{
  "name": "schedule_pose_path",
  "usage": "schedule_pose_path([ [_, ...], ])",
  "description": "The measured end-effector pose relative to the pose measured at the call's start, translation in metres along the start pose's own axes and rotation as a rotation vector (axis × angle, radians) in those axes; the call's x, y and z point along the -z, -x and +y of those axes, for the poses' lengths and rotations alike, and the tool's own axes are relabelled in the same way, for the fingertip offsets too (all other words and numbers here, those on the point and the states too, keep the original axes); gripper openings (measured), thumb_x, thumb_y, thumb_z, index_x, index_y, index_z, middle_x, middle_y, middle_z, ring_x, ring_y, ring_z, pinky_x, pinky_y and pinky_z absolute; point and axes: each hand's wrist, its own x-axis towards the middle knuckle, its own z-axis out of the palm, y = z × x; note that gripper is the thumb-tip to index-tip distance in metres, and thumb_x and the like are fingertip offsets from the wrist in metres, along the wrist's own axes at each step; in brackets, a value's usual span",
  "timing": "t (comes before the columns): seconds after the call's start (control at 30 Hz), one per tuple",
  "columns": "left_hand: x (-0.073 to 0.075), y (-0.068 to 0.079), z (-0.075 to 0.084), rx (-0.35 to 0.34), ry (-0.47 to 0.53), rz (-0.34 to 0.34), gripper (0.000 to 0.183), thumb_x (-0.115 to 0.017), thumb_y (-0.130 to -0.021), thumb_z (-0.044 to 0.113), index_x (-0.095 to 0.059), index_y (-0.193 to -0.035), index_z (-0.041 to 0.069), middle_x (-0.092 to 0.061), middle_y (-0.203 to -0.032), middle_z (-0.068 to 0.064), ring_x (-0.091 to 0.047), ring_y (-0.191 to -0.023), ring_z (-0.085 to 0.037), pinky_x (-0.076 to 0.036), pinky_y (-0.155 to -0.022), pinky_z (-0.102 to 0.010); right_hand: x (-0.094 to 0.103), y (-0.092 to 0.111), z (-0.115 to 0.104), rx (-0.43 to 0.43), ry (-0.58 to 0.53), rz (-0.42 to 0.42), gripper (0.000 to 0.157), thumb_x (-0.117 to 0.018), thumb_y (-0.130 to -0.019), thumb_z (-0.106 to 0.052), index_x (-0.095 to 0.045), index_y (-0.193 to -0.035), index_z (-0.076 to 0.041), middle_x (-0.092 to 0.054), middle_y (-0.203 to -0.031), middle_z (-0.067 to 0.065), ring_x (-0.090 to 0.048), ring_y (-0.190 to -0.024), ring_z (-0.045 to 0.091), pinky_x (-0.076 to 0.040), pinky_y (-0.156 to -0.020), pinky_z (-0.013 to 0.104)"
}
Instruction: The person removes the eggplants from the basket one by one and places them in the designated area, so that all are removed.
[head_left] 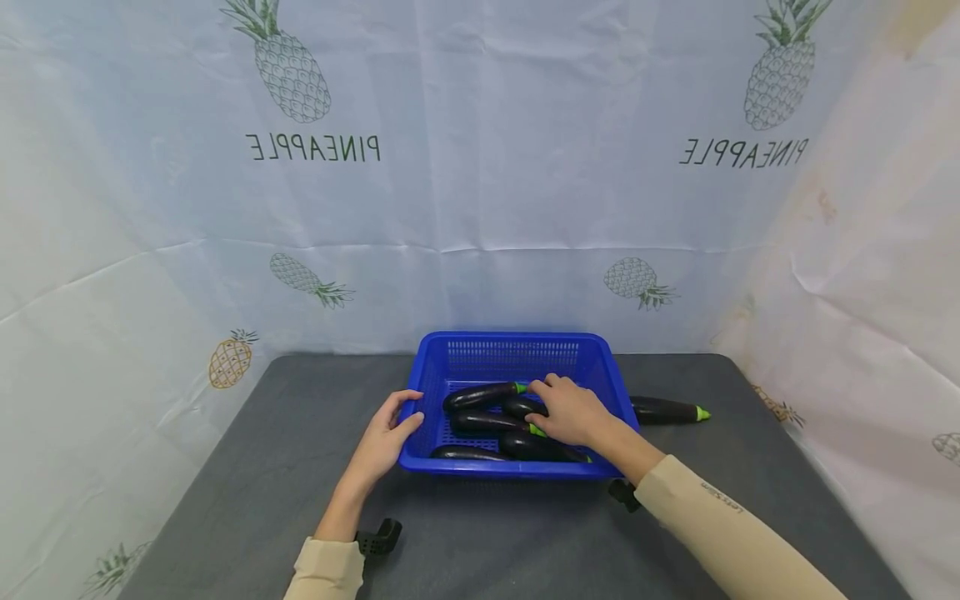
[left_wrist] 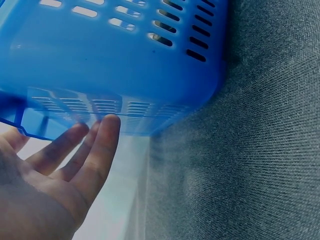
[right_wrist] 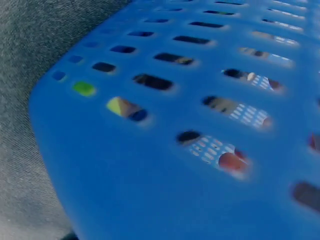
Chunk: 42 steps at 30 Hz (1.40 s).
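A blue plastic basket [head_left: 517, 468] with slotted walls stands on the dark table and holds several dark, glossy eggplants [head_left: 480, 422] with green stem ends. My left hand [head_left: 378, 442] holds its left rim, thumb and index finger over the edge; in the left wrist view the other fingers [left_wrist: 100, 155] lie along the outside wall. Inside the basket, at the right, my right hand [head_left: 573, 414] grips a short eggplant [head_left: 522, 407] between thumb and fingers; its far end is hidden under the palm. The right wrist view is mostly filled by the slotted basket wall [right_wrist: 125, 165].
Another eggplant [head_left: 667, 410] lies outside the basket, by its right wall. The grey cloth-covered table [head_left: 480, 533] extends on both sides and toward me. A white curtain [head_left: 517, 208] with pineapple prints hangs behind it.
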Motion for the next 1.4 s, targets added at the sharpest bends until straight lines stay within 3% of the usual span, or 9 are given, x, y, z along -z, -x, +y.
schedule_pose_path([
  [0.37,-0.001,0.000,0.001,0.008,-0.005,0.008,0.036,-0.058,-0.105,0.019,-0.052,-0.140,0.011,-0.039,-0.157,-0.020,-0.041,-0.143,-0.040,-0.040,-0.107,-0.061,-0.014,-0.013,0.004,-0.055,0.036,-0.067,0.052,-0.069,-0.097,-0.039,-0.057,-0.140,-0.012,-0.062,-0.124,0.014,-0.063,-0.110,0.033,-0.056,-0.083,0.053],
  [0.63,-0.001,0.000,0.001,0.006,-0.002,0.005,0.037,-0.058,-0.105,0.019,-0.052,-0.140,0.011,-0.040,-0.157,-0.019,-0.041,-0.142,-0.039,-0.040,-0.107,-0.060,-0.022,-0.016,0.003,-0.095,0.031,-0.098,0.049,-0.068,-0.098,-0.038,-0.058,-0.138,-0.012,-0.062,-0.126,0.016,-0.063,-0.112,0.035,-0.054,-0.086,0.057],
  [1.1,-0.002,0.000,0.002,0.000,-0.001,0.007,0.036,-0.058,-0.105,0.017,-0.052,-0.139,0.010,-0.040,-0.157,-0.020,-0.042,-0.142,-0.040,-0.041,-0.107,-0.061,-0.022,-0.018,0.007,-0.097,0.027,-0.088,0.037,-0.070,-0.096,-0.030,-0.060,-0.128,-0.014,-0.065,-0.115,0.011,-0.066,-0.098,0.031,-0.055,-0.078,0.056],
  [1.4,-0.001,0.001,0.002,-0.001,0.001,0.007,0.035,-0.058,-0.105,0.018,-0.053,-0.139,0.010,-0.039,-0.157,-0.020,-0.042,-0.142,-0.041,-0.040,-0.107,-0.061,-0.004,-0.010,0.002,-0.069,0.036,-0.019,0.041,-0.070,-0.097,-0.030,-0.060,-0.134,-0.016,-0.065,-0.115,0.007,-0.065,-0.092,0.024,-0.055,-0.067,0.046],
])
